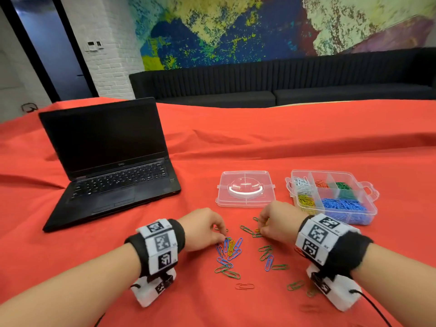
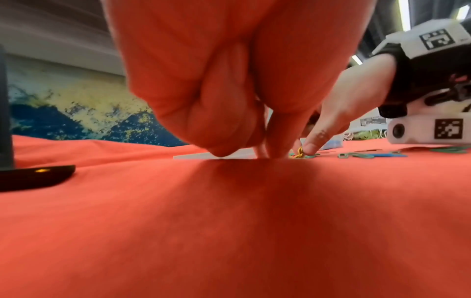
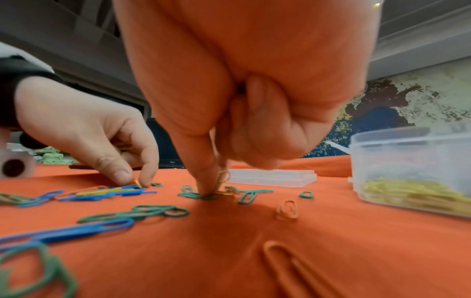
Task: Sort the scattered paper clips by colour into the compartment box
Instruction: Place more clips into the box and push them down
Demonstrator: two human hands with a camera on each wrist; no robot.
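Blue, green, yellow and red paper clips (image 1: 230, 252) lie scattered on the red cloth between my hands. My left hand (image 1: 220, 234) is at the top of the blue pile; its thumb and forefinger pinch the end of a yellow clip (image 3: 138, 183). My right hand (image 1: 260, 228) reaches down among green clips (image 3: 193, 194) and pinches a yellow clip (image 3: 223, 177) with thumb and forefinger. The clear compartment box (image 1: 368, 208) stands to the right, holding white, red, green, yellow and blue clips in separate sections.
The box's clear lid (image 1: 245, 188) lies flat just beyond my hands. An open black laptop (image 1: 113, 166) stands at the left. More clips (image 1: 245, 286) lie near the front edge by my wrists. A dark sofa runs along the far wall.
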